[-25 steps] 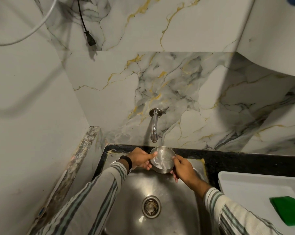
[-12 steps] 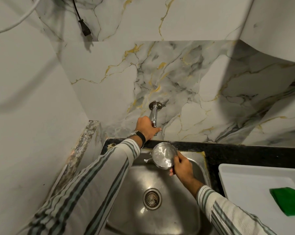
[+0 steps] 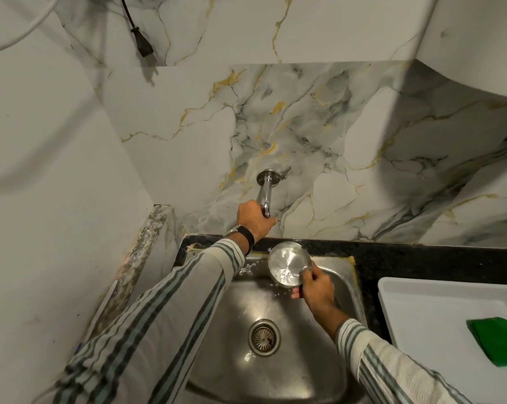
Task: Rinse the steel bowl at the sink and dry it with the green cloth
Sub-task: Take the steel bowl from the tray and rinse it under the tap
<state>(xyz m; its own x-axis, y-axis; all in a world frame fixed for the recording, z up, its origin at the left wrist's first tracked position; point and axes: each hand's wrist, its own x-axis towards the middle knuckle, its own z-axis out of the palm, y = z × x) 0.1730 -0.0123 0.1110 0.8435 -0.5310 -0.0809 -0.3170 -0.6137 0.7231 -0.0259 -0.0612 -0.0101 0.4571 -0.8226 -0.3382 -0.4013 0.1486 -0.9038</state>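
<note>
The small steel bowl (image 3: 287, 265) is tilted over the back of the steel sink (image 3: 234, 304), with water splashing in it and over its rim. My right hand (image 3: 315, 287) grips the bowl by its lower right edge. My left hand (image 3: 253, 218) is closed around the end of the chrome tap (image 3: 265, 189) that sticks out of the marble wall, just above the bowl. The green cloth (image 3: 498, 339) lies folded at the right, apart from both hands.
A white tray (image 3: 421, 310) on the black counter (image 3: 421, 258) right of the sink holds the cloth. The sink drain (image 3: 264, 337) lies below the bowl. A stone ledge (image 3: 141, 255) borders the sink's left. A black plug (image 3: 143, 45) hangs on the wall above.
My left hand left the bowl and rose to grip the tap. Water now splashes into the bowl, which my right hand holds alone.
</note>
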